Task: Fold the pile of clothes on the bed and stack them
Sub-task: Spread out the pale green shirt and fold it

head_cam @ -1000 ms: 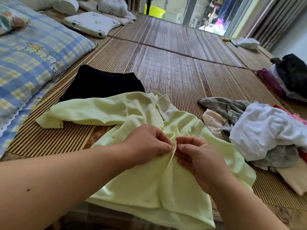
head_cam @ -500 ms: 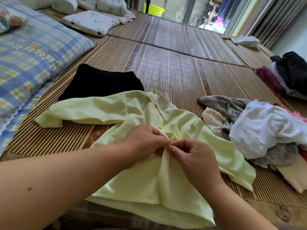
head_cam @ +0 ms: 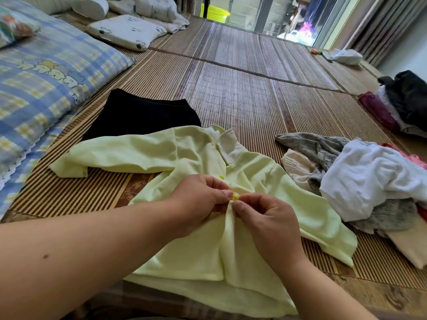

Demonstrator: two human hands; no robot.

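**Fastening the front of the pale green shirt (head_cam: 198,259) before it is folded.**

Up and to the left of the fingers (head_cam: 225,194) a black garment (head_cam: 141,114) lies already folded flat on the bed's mat (head_cam: 242,100), and one shirt sleeve stretches out to their left. The left hand (head_cam: 198,199) pinches one front edge and the right hand (head_cam: 270,225) pinches the facing edge, with the fingertips of both pressed together round a small yellow button (head_cam: 235,197). The shirt lies front up, directly under and around the fingers, its collar just beyond them. To do this step well, I judge, keep the two edges level, seat the button fully through its hole, then smooth the front flat so later folds lie square. To the right of the fingers, near the other sleeve, sits the unfolded pile (head_cam: 360,179).
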